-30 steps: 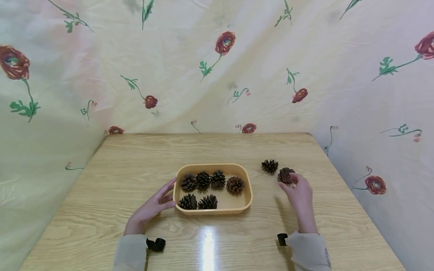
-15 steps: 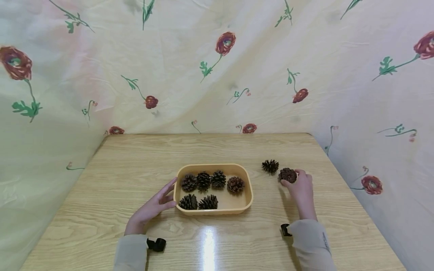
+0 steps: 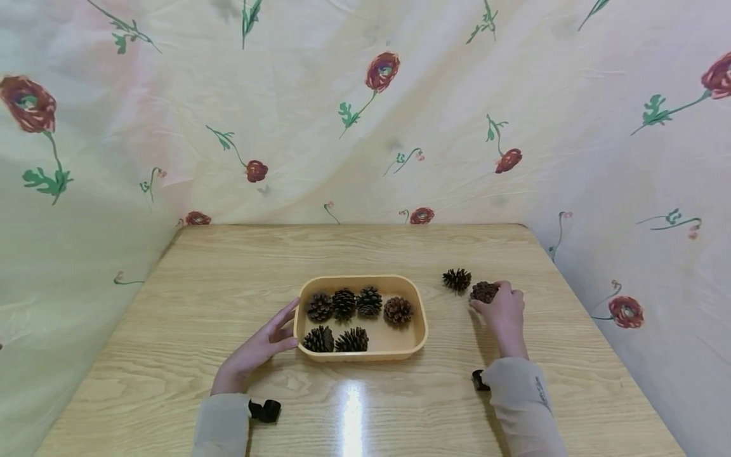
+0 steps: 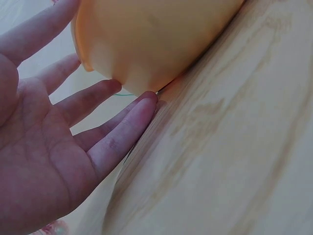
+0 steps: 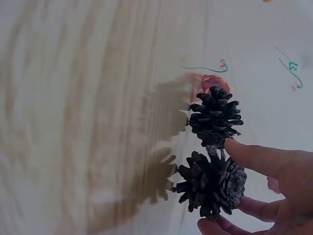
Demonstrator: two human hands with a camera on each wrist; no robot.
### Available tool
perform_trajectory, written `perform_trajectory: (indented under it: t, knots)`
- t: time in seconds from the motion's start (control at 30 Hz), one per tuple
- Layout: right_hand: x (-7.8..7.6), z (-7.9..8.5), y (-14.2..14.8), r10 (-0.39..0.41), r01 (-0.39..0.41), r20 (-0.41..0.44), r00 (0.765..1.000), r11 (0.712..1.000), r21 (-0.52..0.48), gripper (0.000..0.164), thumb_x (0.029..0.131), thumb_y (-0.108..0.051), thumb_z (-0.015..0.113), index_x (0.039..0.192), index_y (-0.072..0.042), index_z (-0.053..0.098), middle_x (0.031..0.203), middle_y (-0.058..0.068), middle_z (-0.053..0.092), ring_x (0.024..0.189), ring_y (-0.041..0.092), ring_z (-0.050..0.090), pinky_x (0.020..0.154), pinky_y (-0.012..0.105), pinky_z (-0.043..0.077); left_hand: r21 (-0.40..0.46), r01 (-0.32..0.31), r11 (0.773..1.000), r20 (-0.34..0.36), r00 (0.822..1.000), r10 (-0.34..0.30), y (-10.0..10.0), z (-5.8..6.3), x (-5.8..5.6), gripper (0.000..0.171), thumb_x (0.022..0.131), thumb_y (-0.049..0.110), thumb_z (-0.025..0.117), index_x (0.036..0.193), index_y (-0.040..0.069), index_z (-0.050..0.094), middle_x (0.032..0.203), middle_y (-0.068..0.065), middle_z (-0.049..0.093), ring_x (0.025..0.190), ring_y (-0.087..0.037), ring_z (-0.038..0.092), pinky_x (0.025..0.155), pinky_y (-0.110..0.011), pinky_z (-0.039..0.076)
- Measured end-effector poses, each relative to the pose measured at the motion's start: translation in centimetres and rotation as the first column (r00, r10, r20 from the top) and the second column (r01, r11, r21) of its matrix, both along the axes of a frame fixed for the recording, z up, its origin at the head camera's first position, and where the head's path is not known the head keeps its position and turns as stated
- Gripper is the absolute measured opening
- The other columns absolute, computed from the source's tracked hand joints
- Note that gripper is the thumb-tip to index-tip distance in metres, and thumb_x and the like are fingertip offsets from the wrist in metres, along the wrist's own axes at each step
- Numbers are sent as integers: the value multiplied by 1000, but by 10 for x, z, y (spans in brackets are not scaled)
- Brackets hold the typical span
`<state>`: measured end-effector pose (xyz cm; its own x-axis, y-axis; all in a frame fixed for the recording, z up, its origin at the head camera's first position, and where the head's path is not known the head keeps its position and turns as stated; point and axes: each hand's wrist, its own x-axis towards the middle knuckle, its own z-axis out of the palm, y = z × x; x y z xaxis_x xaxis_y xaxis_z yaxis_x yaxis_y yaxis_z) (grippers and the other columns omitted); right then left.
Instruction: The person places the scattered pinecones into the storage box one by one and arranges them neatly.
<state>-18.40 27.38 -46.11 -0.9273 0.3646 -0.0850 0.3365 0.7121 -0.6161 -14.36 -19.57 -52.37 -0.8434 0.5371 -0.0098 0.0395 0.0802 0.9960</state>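
My left hand [image 3: 259, 346] touches the left end of a yellow plastic tray [image 3: 365, 357] with spread, fairly straight fingers. The left wrist view shows those fingers [image 4: 105, 95] against the tray's outer wall [image 4: 156, 39]. Several brown pine cones lie in the tray, among them a rounder pine cone [image 3: 398, 311] at the right. To the right of the tray, my right hand [image 3: 505, 314] holds a pine cone [image 3: 483, 292] between thumb and fingers. Up close, that pine cone [image 5: 210, 183] has its scales spread toward the tabletop. Just beyond stands another pine cone [image 5: 215, 117], untouched.
Everything rests on a light wooden table [image 3: 228, 260]. A flowered cloth [image 3: 308, 127] hangs behind it and at both sides. Each wrist wears a black strap mount, such as the left mount [image 3: 265, 411]. Light glares on the table in front of the tray.
My right hand has shifted slightly forward and turned round the pine cone, which has changed its tilt. The left hand and tray have kept their places.
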Motion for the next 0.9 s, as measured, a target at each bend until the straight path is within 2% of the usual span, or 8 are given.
perform_trajectory:
  t: [0.23,0.63,0.9]
  knots:
    - [-4,-6,3,-20,20,-43,999,1000,10,65,92,-15,64,141,10,30,138,42,28,120,55,37,99,63,39,3,5,1000,-7,1000,-5,0,0,0,82,96,14,59,157,27,5,163,-20,2,144,-50,18,115,-60,21]
    - [-8,-11,8,21,-19,-57,998,1000,23,64,91,-10,65,142,6,32,136,41,30,116,54,42,96,63,42,3,3,1000,-3,1000,-3,1,1,-1,82,96,14,59,157,26,5,163,-19,2,145,-48,15,115,-60,20]
    - [-6,-9,13,31,-35,-87,996,998,-43,65,92,-16,65,143,8,33,136,39,39,120,53,43,100,61,40,4,7,1000,-7,1000,-7,1,-1,-2,82,96,13,58,158,24,4,162,-21,1,144,-50,16,115,-61,21]
